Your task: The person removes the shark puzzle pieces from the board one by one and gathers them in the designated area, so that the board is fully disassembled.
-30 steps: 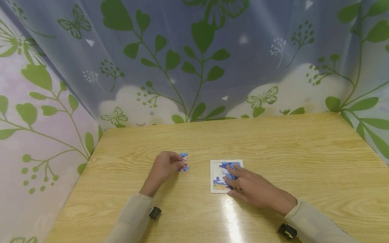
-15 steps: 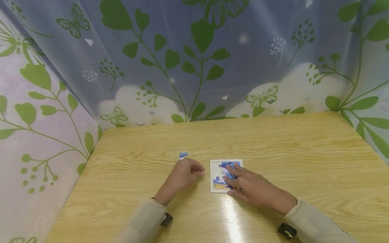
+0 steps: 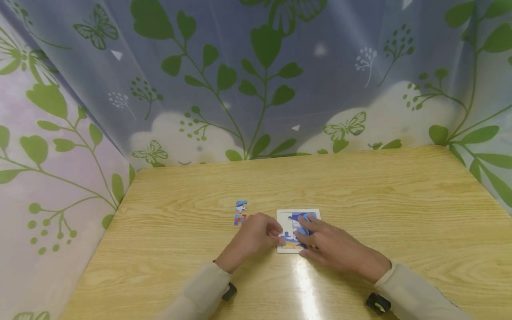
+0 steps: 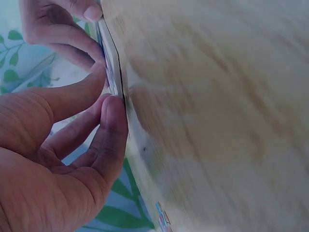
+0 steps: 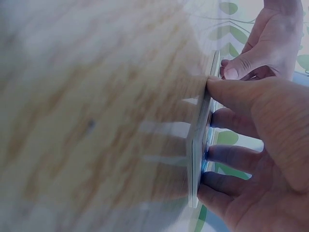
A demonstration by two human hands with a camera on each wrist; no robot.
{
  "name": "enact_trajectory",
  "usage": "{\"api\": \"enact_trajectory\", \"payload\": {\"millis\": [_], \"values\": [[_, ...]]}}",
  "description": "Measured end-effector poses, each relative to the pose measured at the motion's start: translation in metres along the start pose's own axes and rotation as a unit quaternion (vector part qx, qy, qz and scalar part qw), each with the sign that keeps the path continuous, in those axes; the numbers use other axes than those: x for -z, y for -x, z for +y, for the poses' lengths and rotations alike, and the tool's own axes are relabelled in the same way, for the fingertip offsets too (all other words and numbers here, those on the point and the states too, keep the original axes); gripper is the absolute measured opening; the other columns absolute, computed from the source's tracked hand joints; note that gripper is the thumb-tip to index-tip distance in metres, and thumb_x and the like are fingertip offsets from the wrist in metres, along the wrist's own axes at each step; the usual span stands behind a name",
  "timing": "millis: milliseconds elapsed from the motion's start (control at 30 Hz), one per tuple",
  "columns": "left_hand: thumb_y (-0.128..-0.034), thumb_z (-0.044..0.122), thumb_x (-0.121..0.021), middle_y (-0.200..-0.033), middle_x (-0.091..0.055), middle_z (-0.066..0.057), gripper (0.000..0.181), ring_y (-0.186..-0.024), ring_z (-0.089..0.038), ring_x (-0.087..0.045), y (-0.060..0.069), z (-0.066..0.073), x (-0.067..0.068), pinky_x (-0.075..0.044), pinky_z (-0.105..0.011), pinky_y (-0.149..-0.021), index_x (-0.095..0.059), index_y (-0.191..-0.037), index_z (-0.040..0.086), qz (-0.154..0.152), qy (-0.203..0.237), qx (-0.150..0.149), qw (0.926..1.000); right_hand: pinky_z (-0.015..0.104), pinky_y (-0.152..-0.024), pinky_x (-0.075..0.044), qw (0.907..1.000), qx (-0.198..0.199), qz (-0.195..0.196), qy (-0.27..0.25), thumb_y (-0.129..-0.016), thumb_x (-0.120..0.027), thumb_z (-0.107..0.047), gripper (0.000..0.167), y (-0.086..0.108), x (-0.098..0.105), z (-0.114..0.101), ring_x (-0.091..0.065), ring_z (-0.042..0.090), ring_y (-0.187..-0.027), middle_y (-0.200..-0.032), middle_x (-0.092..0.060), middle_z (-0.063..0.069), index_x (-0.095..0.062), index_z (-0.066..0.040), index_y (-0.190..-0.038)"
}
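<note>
Flat on the table [image 3: 360,186] lies a small white-rimmed jigsaw board [image 3: 278,222]. Blue picture pieces fill its right side and bottom, while its upper left shows bare white. My right hand [image 3: 336,249] rests across the right half with fingers spread on the pieces; its thumb touches the near edge. At the board's left edge is my left hand [image 3: 254,238], fingers bent, thumb and fingertips by the rim [image 4: 116,67]. Nothing is visible between them. Left of the board lie two loose jigsaw pieces, a blue-hatted one [image 3: 241,206] and a red-and-blue one [image 3: 239,219], the latter partly behind the left hand.
A curtain [image 3: 216,111] printed with leaves and butterflies hangs behind the table and along its sides. Each wrist carries a small black device, one at the left sleeve [image 3: 192,289] and one at the right sleeve [image 3: 420,289]. Glare streaks the near tabletop.
My left hand has moved right, from the loose pieces to the board's left edge. Both loose pieces stay on the table. My right hand has kept its place.
</note>
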State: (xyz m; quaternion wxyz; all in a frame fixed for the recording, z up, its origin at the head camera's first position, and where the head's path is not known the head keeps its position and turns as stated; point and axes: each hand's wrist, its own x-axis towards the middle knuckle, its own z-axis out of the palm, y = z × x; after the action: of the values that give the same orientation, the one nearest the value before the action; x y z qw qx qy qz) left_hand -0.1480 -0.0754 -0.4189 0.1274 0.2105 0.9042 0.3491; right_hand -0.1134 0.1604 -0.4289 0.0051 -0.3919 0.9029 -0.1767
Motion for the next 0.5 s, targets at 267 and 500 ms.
{"api": "enact_trajectory", "payload": {"millis": [267, 500], "values": [[-0.0780, 0.015, -0.089, -0.078, -0.067, 0.005, 0.018, -0.072, -0.006, -0.061, 0.0001, 0.0032, -0.0037, -0.052, -0.021, -0.068, -0.076, -0.088, 0.008, -0.009, -0.013, 0.018, 0.9997, 0.059, -0.107, -0.038, 1.0000, -0.009, -0.005, 0.001, -0.097, -0.069, -0.025, 0.042, 0.0001, 0.0005, -0.0011, -0.041, 0.055, -0.134, -0.144, -0.044, 0.036, -0.066, 0.003, -0.129], [-0.0773, 0.013, -0.089, -0.076, -0.066, 0.006, 0.017, -0.070, -0.006, -0.060, -0.0003, 0.0042, -0.0053, -0.051, -0.021, -0.067, -0.075, -0.085, 0.008, -0.007, -0.018, 0.017, 0.9997, 0.059, -0.107, -0.038, 1.0000, -0.004, -0.002, 0.006, -0.098, -0.068, -0.025, 0.041, -0.0005, 0.0009, -0.0005, -0.042, 0.055, -0.134, -0.144, -0.045, 0.036, -0.066, 0.003, -0.128]]}}
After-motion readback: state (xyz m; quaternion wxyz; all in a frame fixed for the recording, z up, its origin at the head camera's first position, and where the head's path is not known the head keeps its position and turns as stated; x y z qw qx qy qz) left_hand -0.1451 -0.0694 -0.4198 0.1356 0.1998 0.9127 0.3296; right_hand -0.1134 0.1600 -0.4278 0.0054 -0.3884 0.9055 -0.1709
